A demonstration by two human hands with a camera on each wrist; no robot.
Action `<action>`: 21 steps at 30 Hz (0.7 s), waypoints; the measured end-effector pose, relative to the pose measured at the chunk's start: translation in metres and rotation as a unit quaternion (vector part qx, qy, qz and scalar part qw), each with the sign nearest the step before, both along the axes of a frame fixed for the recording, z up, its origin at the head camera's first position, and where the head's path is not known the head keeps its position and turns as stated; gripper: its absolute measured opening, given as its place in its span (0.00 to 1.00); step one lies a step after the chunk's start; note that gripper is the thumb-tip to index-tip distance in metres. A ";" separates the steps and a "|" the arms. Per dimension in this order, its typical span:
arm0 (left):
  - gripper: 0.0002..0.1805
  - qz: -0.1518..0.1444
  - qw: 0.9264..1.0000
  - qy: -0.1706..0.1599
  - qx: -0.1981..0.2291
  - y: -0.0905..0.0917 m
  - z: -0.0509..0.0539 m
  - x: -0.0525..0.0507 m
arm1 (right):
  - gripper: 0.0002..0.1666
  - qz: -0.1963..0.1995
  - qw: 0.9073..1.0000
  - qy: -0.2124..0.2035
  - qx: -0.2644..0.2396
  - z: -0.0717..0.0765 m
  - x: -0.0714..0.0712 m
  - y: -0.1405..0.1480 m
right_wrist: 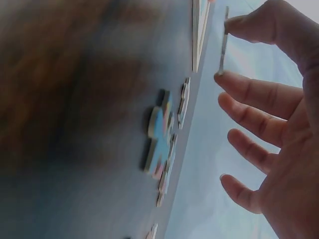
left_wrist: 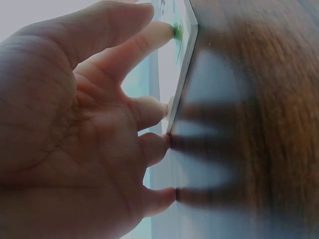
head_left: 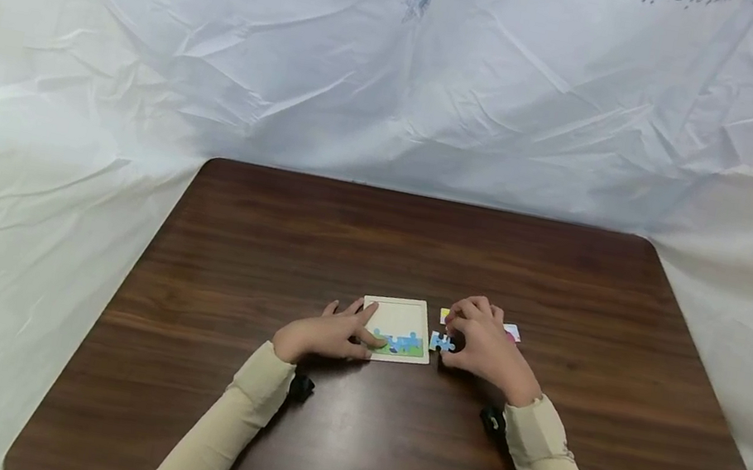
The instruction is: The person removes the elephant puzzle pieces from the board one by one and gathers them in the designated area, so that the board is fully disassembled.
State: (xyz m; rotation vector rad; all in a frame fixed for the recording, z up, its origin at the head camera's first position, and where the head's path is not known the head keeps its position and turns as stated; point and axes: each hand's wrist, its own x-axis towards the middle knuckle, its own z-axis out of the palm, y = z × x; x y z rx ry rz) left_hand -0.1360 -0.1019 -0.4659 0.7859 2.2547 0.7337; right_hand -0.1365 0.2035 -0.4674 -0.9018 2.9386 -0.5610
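A square wooden puzzle tray [head_left: 398, 301] lies on the table, with blue and green pieces [head_left: 406, 345] fitted along its near edge. My left hand [head_left: 332, 335] is at the tray's left side, fingers spread; in the left wrist view some fingertips touch the tray [left_wrist: 187, 55] and others the table. Just right of the tray, my right hand [head_left: 488, 347] pinches a blue puzzle piece [head_left: 441, 342] between thumb and index finger. The right wrist view shows that piece [right_wrist: 224, 47] edge-on, above the table, the other fingers apart from it.
Loose puzzle pieces lie under and around the right hand, among them a yellow one [head_left: 444, 314] and a whitish one [head_left: 513, 331]. Several more pieces [right_wrist: 160, 149] show in the right wrist view. The brown table [head_left: 375, 243] meets a pale hanging sheet [head_left: 392, 145] behind.
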 end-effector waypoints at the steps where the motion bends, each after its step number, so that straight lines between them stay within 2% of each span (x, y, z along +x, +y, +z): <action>1: 0.20 0.000 1.000 0.002 -0.001 0.000 0.000 -0.001 | 0.07 -0.003 1.000 0.003 0.004 0.001 0.000 0.002; 5: 0.21 0.005 1.000 0.007 -0.004 0.000 0.000 -0.004 | 0.07 -0.011 1.000 0.006 0.019 0.003 0.000 0.007; 15: 0.20 0.008 1.000 0.002 0.009 0.000 0.001 0.000 | 0.10 -0.031 0.999 -0.006 0.034 0.000 0.004 0.007; 18: 0.20 0.007 1.000 0.003 0.007 -0.001 0.001 0.000 | 0.11 -0.035 0.999 -0.007 0.020 -0.003 0.005 0.002; 21: 0.20 0.004 1.000 0.004 0.006 -0.001 0.003 -0.002 | 0.11 -0.019 1.000 -0.010 -0.008 -0.004 0.005 -0.006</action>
